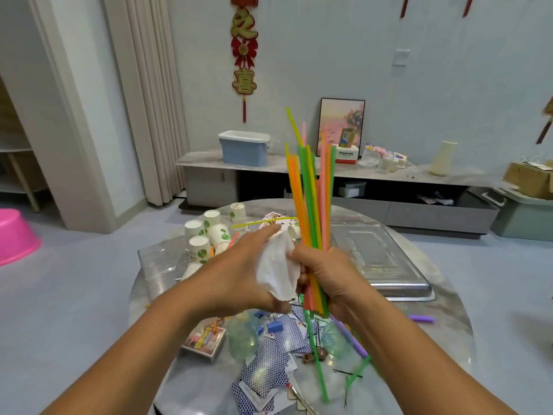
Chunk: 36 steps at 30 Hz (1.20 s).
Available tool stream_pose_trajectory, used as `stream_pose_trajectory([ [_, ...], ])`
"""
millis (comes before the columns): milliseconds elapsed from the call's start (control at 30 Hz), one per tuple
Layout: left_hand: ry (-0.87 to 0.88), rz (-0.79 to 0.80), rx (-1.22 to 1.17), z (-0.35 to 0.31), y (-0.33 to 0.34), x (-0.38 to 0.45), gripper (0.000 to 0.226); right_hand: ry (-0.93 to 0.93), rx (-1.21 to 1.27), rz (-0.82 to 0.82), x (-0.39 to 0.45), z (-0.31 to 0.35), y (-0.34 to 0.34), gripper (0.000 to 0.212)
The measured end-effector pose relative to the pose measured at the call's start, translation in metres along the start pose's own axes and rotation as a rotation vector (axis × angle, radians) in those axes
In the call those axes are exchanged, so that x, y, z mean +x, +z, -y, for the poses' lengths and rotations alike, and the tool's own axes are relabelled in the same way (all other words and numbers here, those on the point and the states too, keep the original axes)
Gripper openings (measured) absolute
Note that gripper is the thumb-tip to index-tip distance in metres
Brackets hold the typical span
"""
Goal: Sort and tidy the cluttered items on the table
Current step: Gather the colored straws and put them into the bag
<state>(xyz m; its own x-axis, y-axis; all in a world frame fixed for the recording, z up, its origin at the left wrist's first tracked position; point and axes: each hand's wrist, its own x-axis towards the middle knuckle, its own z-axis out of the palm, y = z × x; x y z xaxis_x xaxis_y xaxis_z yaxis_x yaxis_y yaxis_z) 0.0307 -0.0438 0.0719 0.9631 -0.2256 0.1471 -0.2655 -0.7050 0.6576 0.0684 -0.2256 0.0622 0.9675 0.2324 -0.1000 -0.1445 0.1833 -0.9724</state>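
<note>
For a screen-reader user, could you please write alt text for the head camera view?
The right hand grips an upright bundle of coloured straws while the left hand holds a white tissue beside it, above a round table strewn with playing cards, paper cups and loose straws.

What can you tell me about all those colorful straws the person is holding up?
The bundle of straws is a thick handful of long, thin, plastic-looking tubes in green, orange, yellow and pink. The right hand grips it near the bottom, so it stands nearly upright above the round table, fanning out a little at the top, where one yellow-green straw leans left. A crumpled white tissue, held by the left hand, is right beside it.
</note>
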Motion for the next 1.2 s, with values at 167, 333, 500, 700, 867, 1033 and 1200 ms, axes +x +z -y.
stream_pose_trajectory([
  [167,0.039,-0.069,-0.039,-0.012,0.006,0.001,0.126,-0.034,-0.079,0.033,-0.003,0.001,0.000,0.005],
  [333,-0.033,-0.162,-0.298,-0.011,0.003,0.004,0.081,-0.088,-0.103,-0.021,-0.005,0.004,-0.005,0.018],
  [500,-0.094,-0.037,-0.226,-0.005,0.007,0.003,0.094,-0.095,0.483,-0.116,0.002,0.026,-0.007,0.022],
  [700,-0.050,0.087,-0.331,-0.024,0.015,0.000,0.079,-0.093,0.613,-0.032,-0.001,0.029,-0.004,0.015],
  [867,0.021,0.119,-0.452,-0.027,0.014,0.006,0.056,-0.088,0.378,-0.013,-0.007,0.014,0.012,0.034],
  [1033,0.039,0.056,-0.462,-0.026,0.014,0.005,0.058,-0.074,0.182,0.008,-0.011,0.003,0.018,0.027],
  [1200,0.023,0.064,-0.451,-0.019,0.014,0.006,0.056,-0.167,0.107,0.113,-0.012,0.000,0.015,0.024],
])
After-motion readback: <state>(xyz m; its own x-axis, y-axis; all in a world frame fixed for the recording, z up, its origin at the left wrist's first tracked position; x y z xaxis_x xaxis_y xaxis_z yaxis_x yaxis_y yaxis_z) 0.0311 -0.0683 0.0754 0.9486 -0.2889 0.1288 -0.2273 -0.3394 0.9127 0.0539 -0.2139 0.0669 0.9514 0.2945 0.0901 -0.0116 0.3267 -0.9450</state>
